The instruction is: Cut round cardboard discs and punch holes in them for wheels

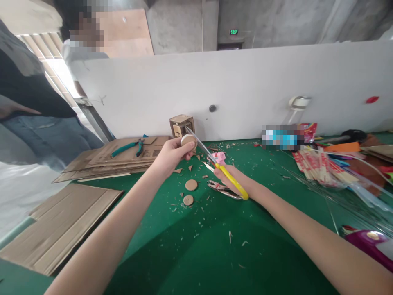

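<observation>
My left hand (174,155) is closed, pinching a round cardboard disc (190,142) with a pale edge. Yellow-handled scissors (233,183) are in my right hand (229,175), their blades pointing up and left beside the disc. Whether the blades touch the disc I cannot tell. Two more cardboard discs, a larger one (191,185) and a smaller one (188,200) with a centre hole, lie below on the green table. Under my right hand is a metal hand tool (222,189), partly hidden. A small pink object (218,157) shows behind the scissors.
A small cardboard box (182,124) stands against the white partition (239,90). Teal-handled pliers (127,148) lie on stacked cardboard (101,162), with another sheet (61,225) nearer. Packaged sticks (325,168) and thin rods are at right. Scraps litter the table. A person (37,90) stands at left.
</observation>
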`<state>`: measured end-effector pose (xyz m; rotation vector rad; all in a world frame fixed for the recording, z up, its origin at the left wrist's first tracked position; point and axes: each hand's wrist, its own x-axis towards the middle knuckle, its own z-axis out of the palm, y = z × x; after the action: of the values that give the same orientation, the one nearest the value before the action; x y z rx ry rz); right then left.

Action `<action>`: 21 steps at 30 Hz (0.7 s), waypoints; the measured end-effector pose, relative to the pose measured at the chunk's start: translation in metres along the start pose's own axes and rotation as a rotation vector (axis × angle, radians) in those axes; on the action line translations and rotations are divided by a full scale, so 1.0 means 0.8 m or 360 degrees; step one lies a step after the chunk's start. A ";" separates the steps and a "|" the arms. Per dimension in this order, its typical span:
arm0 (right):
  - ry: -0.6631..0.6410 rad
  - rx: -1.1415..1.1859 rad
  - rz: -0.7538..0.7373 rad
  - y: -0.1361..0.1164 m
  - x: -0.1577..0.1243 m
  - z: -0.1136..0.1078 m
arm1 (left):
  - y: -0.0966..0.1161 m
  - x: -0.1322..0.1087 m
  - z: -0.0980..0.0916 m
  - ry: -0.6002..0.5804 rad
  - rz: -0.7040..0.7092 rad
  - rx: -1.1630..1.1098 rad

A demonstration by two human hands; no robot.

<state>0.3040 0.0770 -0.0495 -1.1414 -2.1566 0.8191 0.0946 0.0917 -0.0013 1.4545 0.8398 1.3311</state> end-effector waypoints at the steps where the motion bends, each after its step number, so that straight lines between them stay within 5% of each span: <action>1: 0.0036 0.0005 0.0001 0.000 0.000 0.001 | -0.006 0.000 0.004 0.0050 0.0047 -0.0104; 7: 0.0070 0.0114 -0.0065 0.008 0.002 0.008 | -0.023 -0.001 0.021 0.0228 0.0234 -0.0175; 12: -0.0109 0.0275 -0.0070 0.007 0.002 0.009 | -0.019 -0.001 0.012 0.0192 0.0259 0.0069; 21: 0.0055 0.0290 0.0061 -0.005 -0.009 0.011 | -0.015 0.001 0.010 0.0097 0.0235 0.0110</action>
<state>0.2991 0.0670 -0.0535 -1.0978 -1.9919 0.9837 0.1038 0.0945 -0.0121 1.5616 0.8379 1.4758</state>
